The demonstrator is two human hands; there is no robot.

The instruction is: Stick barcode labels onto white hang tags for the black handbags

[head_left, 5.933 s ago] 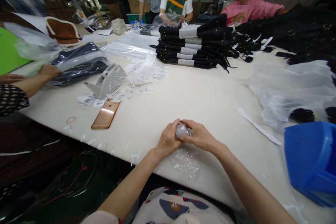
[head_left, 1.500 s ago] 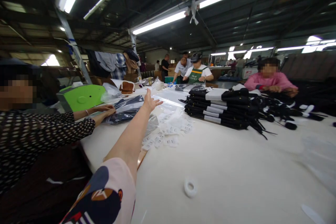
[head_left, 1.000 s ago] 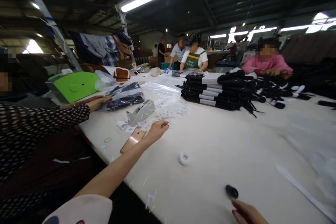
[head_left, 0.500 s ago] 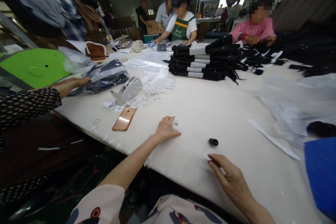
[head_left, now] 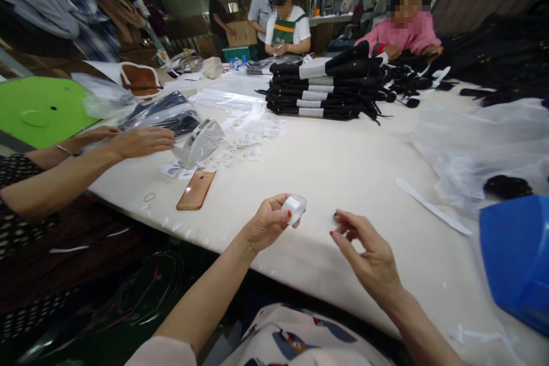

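Observation:
A small roll of clear tape [head_left: 295,209] is pinched in my left hand [head_left: 270,222], raised just above the white table. My right hand [head_left: 369,249] is to its right, with thumb and forefinger apart. Only a dark bit of the small black cylinder [head_left: 335,216] shows at the right forefinger's tip; the fingers hide the rest, and I see no grip on it. Left of my hands lies a rose-gold phone [head_left: 196,190]. Behind the phone stand a grey tape dispenser [head_left: 199,146] and scattered small white labels [head_left: 249,136].
A co-worker's hands [head_left: 143,142] work at the left by a plastic-wrapped dark garment [head_left: 165,114]. Stacked black garments [head_left: 317,88] sit at the back. To the right lie a white strip [head_left: 433,207], clear plastic [head_left: 484,148] and a blue object [head_left: 514,257]. Two people work across the table [head_left: 343,148].
My left hand has lifted the tape roll off the table and turned it. My right hand has moved forward to the black cylinder. The co-worker's second hand has come into sight at the left.

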